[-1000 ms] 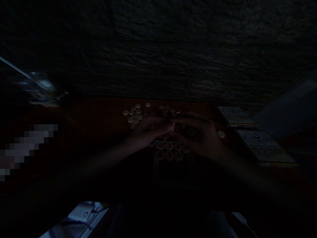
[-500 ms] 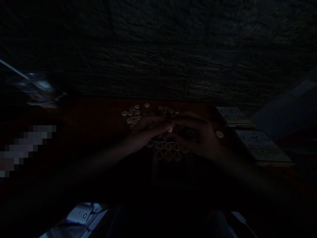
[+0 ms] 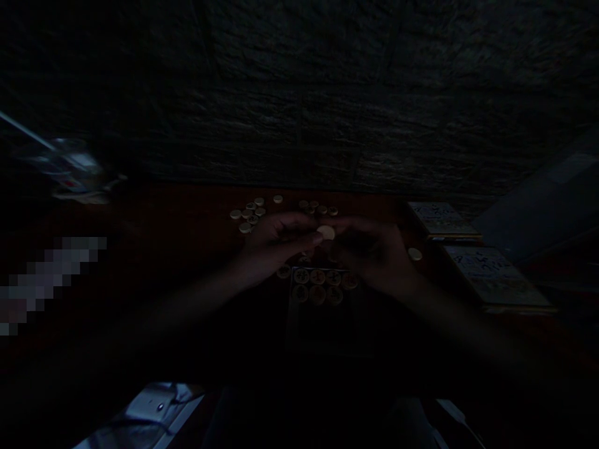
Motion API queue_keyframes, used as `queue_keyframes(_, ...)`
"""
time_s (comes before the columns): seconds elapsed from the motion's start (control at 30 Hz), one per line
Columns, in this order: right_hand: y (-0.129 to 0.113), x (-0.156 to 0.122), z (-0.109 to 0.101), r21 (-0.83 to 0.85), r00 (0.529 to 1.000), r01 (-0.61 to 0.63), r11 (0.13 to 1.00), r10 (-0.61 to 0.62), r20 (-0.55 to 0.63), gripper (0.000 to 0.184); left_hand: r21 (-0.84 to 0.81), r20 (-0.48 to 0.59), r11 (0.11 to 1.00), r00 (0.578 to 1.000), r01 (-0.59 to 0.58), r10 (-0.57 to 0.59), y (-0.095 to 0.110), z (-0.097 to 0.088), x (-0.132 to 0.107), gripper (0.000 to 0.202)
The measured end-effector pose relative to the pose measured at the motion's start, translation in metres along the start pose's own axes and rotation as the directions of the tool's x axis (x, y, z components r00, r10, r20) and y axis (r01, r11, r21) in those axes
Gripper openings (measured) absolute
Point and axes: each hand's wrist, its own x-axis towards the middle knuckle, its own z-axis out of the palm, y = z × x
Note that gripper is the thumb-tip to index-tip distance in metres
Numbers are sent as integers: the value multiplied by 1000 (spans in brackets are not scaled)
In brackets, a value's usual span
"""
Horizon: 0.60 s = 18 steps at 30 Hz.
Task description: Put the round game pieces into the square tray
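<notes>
Between my two hands is a pale round Chinese chess piece [image 3: 326, 232], its broad blank-looking face turned toward me. The fingers of my left hand [image 3: 277, 243] pinch it from the left. From the right, the fingertips of my right hand [image 3: 381, 252] close on its edge, partly in shadow. Just below the hands, a dark shallow box [image 3: 327, 330] has several character-marked pieces [image 3: 317, 294] in rows at its far end. One more marked piece [image 3: 283, 271] lies just left of the box. Darkness hides much of the fingers' undersides.
Loose pieces [image 3: 246, 214] lie at the back left of the brown table [image 3: 187, 218], with another cluster [image 3: 322, 209] behind the hands. One blank piece [image 3: 414, 254] sits right, near two flat printed boxes [image 3: 498, 277]. A cup with a straw [image 3: 77, 168] stands far left; a stone-textured wall [image 3: 299, 125] rises behind.
The piece between my fingers has turned from edge-on to showing its flat face, slightly higher. My left hand's fingers have lifted and curled a little; the right hand has shifted slightly.
</notes>
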Motion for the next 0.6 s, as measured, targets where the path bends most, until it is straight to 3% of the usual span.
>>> queue_keyframes(0.13, -3, 3, 1, 104, 996, -91, 990, 93, -15, 26, 15, -33, 999, 999, -31, 31, 1, 0, 0, 30)
queue_keyframes(0.43, -2, 4, 1, 109, 965, -242, 964, 251, -76, 25, 195, -35, 972, 990, -129, 138, 3, 3, -3, 24)
queue_keyframes(0.6, -1, 4, 0, 130, 952, -287, 949, 298, -74, 29, 199, -17, 965, 984, -172, 179, 2, 4, -4, 31)
